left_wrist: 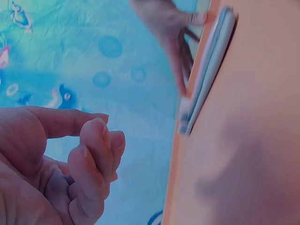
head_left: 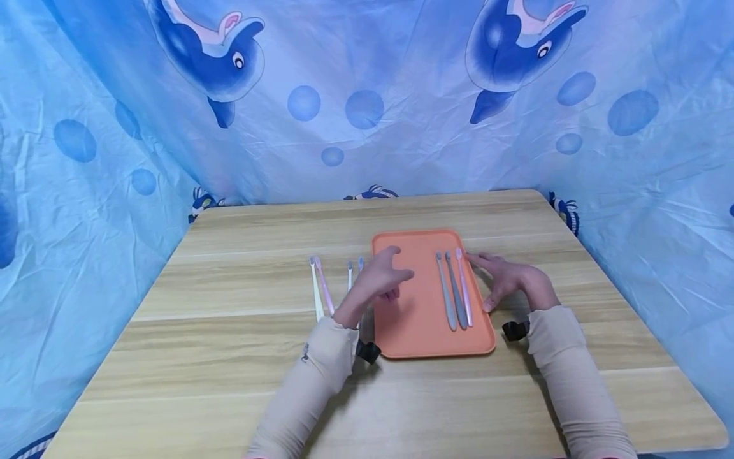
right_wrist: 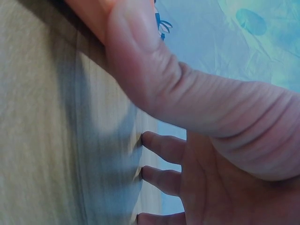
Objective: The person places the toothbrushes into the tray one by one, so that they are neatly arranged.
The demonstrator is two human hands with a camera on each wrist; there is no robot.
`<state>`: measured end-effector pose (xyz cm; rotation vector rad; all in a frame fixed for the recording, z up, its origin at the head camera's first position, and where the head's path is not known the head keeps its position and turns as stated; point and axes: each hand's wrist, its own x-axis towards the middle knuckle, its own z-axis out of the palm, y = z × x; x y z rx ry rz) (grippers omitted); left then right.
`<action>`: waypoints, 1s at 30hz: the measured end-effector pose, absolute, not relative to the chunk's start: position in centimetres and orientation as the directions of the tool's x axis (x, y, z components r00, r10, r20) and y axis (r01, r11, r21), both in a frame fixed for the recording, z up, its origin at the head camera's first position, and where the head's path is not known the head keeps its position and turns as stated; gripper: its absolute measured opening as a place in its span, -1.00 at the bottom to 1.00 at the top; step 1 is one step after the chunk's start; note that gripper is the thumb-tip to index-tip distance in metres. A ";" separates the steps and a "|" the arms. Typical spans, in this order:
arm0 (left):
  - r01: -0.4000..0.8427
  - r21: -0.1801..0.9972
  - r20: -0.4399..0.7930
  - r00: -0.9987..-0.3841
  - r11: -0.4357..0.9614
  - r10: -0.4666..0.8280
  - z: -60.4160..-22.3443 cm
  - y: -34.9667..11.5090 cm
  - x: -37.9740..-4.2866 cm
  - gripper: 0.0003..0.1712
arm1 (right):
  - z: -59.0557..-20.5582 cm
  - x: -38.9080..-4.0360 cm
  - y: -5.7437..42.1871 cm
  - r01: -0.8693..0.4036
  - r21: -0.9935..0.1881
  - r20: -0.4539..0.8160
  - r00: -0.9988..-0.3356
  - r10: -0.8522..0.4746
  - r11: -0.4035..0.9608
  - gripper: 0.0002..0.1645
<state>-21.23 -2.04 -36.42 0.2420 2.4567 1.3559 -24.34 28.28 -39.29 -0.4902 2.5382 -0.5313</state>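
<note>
An orange tray lies on the table. On its right side, three toothbrushes lie side by side: a grey one, a darker blue-grey one and a pink one. My left hand hovers over the tray's left side, fingers loosely bent, holding nothing. At the tray's right edge, my right hand touches the rim with thumb and index finger; the right wrist view shows its other fingers reaching down to the tabletop. Left of the tray lie a whitish toothbrush and another pink one.
Two more toothbrushes, one whitish and one with a blue head, are partly hidden behind my left hand and forearm. The wooden table reaches back to a blue curtain printed with dolphins.
</note>
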 end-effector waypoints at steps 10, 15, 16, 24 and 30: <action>-0.044 0.841 -0.200 -0.951 0.540 0.235 -35.8 -7.2 -22.3 -0.19 | -39.1 -24.3 28.2 -0.243 -0.451 -0.388 -0.813 -0.434 0.859 0.65; -0.065 0.832 -0.208 -0.957 0.550 0.201 -35.6 -9.7 -22.5 -0.21 | -39.0 -24.3 28.1 -0.240 -0.454 -0.388 -0.814 -0.433 0.858 0.65; -0.070 0.830 -0.209 -0.959 0.554 0.192 -35.5 -10.1 -22.6 -0.21 | -39.0 -24.3 28.1 -0.238 -0.454 -0.388 -0.814 -0.431 0.859 0.66; -0.126 0.808 -0.248 -0.959 0.575 0.138 -35.7 -12.7 -23.0 -0.20 | -38.7 -24.4 28.1 -0.223 -0.448 -0.400 -0.817 -0.417 0.866 0.67; -0.142 0.778 -0.274 -0.953 0.613 0.127 -35.9 -13.7 -23.1 -0.17 | -38.6 -24.6 28.2 -0.218 -0.451 -0.408 -0.812 -0.417 0.865 0.68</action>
